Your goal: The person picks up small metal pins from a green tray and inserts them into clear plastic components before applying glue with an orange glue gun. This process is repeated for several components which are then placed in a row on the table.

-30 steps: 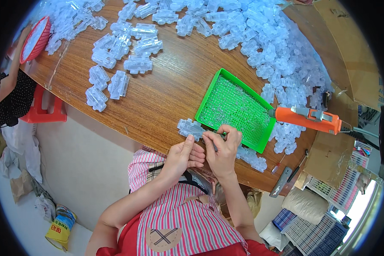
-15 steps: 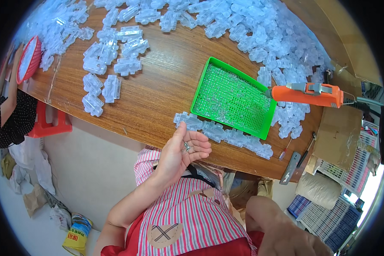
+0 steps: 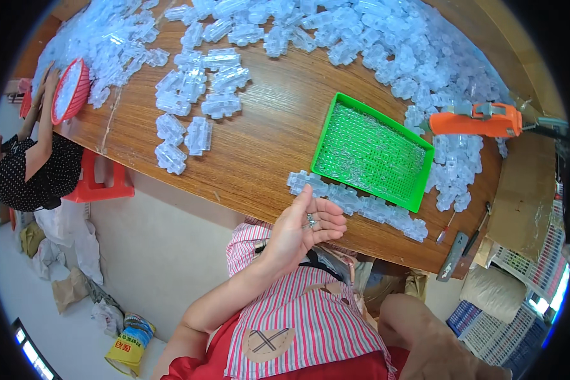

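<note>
My left hand [image 3: 310, 225] is held palm up with the fingers loosely curled at the table's front edge. In its palm lie a few small silvery screws [image 3: 311, 220]. Just beyond the fingertips, a row of clear plastic parts [image 3: 345, 199] runs along the near side of a green tray [image 3: 368, 190]. Small metal pieces like the screws are spread over the tray's perforated floor. My right hand [image 3: 449, 364] is low at the right, close to my body and away from the table; its fingers are cut off and unclear.
An orange electric screwdriver [image 3: 477, 120] hangs right of the tray. Heaps of clear parts [image 3: 418, 63] cover the table's far side, with a smaller group [image 3: 199, 82] at left. A grey bar-shaped tool [image 3: 452, 256] lies at the right corner. At far left, a person holds a red basket [image 3: 76, 95].
The whole view has swung, so the table and tray appear farther right and more of the other person shows. My left hand keeps its cupped pose with the screws.
</note>
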Motion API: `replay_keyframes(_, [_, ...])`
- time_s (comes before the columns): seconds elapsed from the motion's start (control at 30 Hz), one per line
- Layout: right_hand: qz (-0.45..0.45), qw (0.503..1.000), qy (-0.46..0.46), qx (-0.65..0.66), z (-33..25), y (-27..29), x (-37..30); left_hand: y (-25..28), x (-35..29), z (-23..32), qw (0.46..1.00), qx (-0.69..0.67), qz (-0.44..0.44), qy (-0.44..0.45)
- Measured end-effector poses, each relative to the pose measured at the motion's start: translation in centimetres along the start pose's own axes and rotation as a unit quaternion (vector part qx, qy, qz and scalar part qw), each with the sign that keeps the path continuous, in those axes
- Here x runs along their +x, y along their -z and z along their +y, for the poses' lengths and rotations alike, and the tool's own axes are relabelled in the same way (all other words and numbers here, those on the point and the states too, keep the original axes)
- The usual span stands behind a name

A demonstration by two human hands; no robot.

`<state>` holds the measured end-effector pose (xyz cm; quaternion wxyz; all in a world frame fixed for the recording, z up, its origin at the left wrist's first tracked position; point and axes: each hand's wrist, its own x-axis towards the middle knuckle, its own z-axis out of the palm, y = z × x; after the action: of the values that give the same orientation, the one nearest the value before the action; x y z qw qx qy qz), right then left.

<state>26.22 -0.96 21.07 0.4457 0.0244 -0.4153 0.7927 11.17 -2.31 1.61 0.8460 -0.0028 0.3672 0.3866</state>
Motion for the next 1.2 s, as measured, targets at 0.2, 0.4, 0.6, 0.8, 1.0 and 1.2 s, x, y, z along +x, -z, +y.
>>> replay_keyframes(0.2, [0.007, 0.999, 0.03, -0.024, 0.2, 0.1, 0.0, -0.1, 0.1, 0.0, 1.0, 0.009, -0.013, 0.009])
replay_keyframes(0.4, [0.01, 0.998, 0.046, -0.05, 0.2, 0.1, 0.0, -0.7, 0.1, 0.0, 1.0, 0.019, -0.017, 0.003])
replay_keyframes(0.6, [0.009, 0.982, 0.138, -0.13, 2.6, 1.5, -0.2, -0.8, -0.4, 0.9, 0.997, -0.044, -0.068, 0.0])
replay_keyframes(0.8, [0.216, 0.656, -0.152, -0.707, 5.5, 6.7, -4.2, -1.6, 0.2, 0.8, 0.976, -0.172, -0.135, 0.013])
replay_keyframes(1.0, [0.184, 0.561, -0.125, -0.797, 9.0, 8.6, -6.2, -1.8, 0.0, 0.5, 0.962, -0.204, -0.184, 0.006])
replay_keyframes(1.2, [0.163, 0.529, -0.126, -0.824, 9.5, 8.2, -5.9, -1.7, 0.0, 0.1, 0.961, -0.2, -0.191, -0.008])
